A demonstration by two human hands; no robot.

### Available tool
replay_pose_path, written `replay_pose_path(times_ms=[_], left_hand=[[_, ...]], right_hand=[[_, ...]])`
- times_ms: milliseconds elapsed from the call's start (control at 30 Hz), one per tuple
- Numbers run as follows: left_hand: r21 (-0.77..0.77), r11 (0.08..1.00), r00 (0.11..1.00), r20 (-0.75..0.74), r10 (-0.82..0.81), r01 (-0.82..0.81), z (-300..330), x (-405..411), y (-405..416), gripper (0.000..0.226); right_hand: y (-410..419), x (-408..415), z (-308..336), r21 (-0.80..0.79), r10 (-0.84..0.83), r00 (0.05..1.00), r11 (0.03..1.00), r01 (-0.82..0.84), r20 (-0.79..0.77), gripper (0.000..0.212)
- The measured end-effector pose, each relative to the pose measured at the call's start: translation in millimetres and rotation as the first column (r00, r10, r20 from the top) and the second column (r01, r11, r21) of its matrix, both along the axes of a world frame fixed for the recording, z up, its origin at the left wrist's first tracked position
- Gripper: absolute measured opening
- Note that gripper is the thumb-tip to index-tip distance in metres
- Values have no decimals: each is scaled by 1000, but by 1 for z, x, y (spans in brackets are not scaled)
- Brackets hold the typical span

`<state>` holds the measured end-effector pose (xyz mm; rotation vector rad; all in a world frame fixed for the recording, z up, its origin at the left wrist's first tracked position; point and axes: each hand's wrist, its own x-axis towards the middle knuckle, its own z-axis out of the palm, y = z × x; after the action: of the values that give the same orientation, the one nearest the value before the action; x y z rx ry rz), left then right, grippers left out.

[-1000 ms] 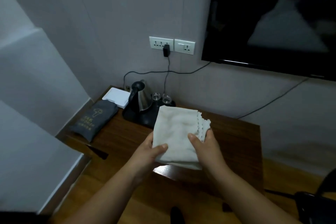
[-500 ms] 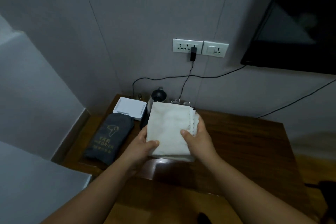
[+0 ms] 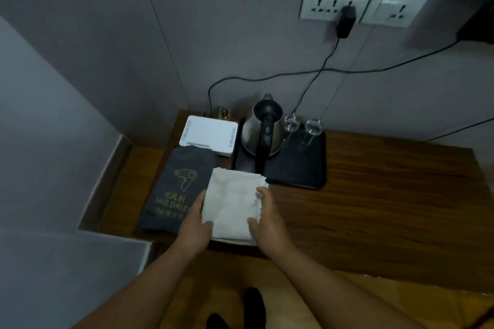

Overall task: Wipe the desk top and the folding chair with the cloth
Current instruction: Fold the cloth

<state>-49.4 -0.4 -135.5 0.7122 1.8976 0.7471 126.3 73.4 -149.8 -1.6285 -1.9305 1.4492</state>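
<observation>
The table point(image 3: 374, 195) was dark wood with a visible grain and a slight sheen. The cloth point(image 3: 232, 205) looked like white, nubbly terry. The kettle point(image 3: 263, 133) had a polished metal body and black plastic handle, on a matt black tray point(image 3: 299, 171); the grey bag point(image 3: 181, 189) was matt fabric

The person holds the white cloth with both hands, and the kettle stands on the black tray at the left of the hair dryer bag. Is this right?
Not quite. In the head view the kettle on the black tray stands right of the hair dryer bag, not left. Both hands hold the white cloth.
</observation>
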Motion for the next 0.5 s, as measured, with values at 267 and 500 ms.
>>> replay_pose_path(times_ms=[267, 500], left_hand=[[-22, 989, 963, -226, -147, 145, -97, -10, 21, 73], [-118, 939, 873, -345, -344, 323, -142, -5, 24, 55]], right_hand=[[25, -26, -109, 33, 94, 978, 994, -101, 186, 25], [22, -20, -137, 61, 171, 953, 980, -192, 251, 40]])
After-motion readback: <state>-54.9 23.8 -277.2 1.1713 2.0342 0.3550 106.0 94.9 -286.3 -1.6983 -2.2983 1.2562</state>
